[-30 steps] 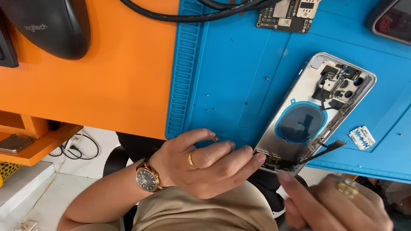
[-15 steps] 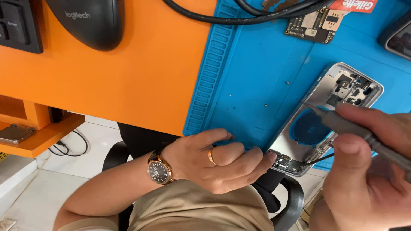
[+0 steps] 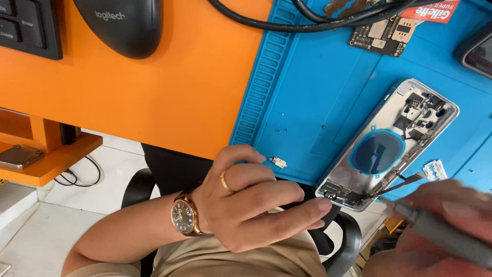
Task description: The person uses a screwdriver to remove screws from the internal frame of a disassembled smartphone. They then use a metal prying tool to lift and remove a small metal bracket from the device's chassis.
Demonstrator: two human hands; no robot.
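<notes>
On blue mat [image 3: 318, 87] over orange desk [image 3: 169, 97]: left hand [image 3: 246, 202] loose, right hand [image 3: 435, 231] clamped on tool [image 3: 435, 232].

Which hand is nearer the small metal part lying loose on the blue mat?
Left. The left hand sits just below the small metal part, its knuckles almost under it. The right hand, holding a grey tool, is far off at the phone housing's other side.

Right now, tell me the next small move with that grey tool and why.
Probably bring the grey tool tip a little up and left, toward the lower end of the opened phone housing. The right hand holds it just short of that end, while the left hand fingertips steady the corner beside the dark flex cable.
</notes>
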